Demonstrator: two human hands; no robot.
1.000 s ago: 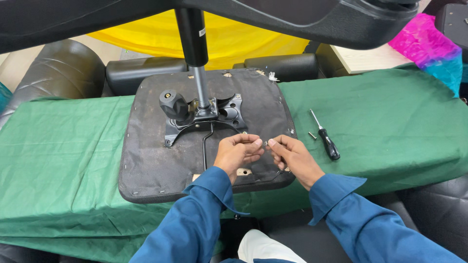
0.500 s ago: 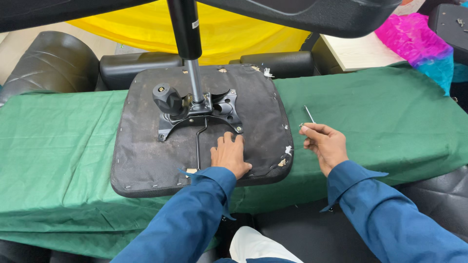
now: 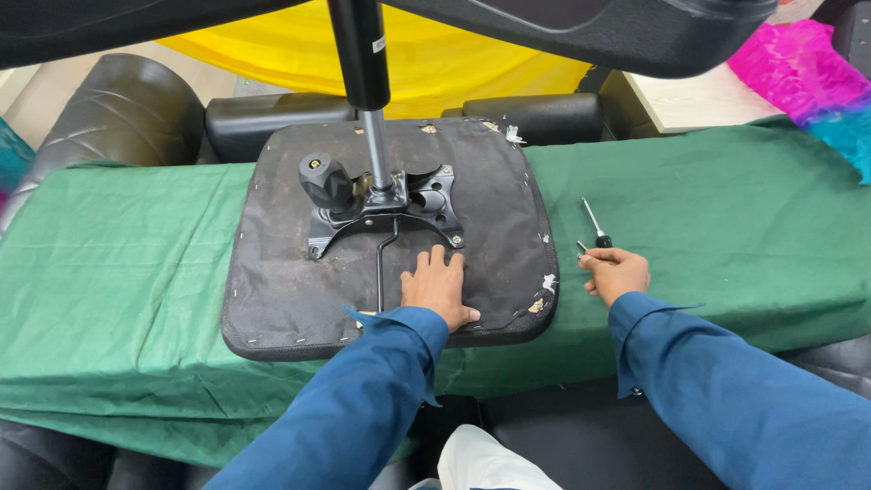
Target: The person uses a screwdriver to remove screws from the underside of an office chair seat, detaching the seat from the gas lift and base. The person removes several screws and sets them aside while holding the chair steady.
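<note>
Seat underside (image 3: 281, 281) – worn matt fabric; bracket (image 3: 426, 204) – black painted metal; table cloth (image 3: 726, 209) – green, matt.

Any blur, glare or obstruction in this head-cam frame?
Head view: sharp and evenly lit, no glare; a dark chair base overhead blocks the top edge; left hand flat on the seat underside, right hand covering the screwdriver handle.

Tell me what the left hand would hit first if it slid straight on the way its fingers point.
The left hand lies flat on the upturned seat base, fingers pointing away from the person. Straight ahead it would probably first meet the black metal mounting plate, at its near curved edge by a bolt.
</note>
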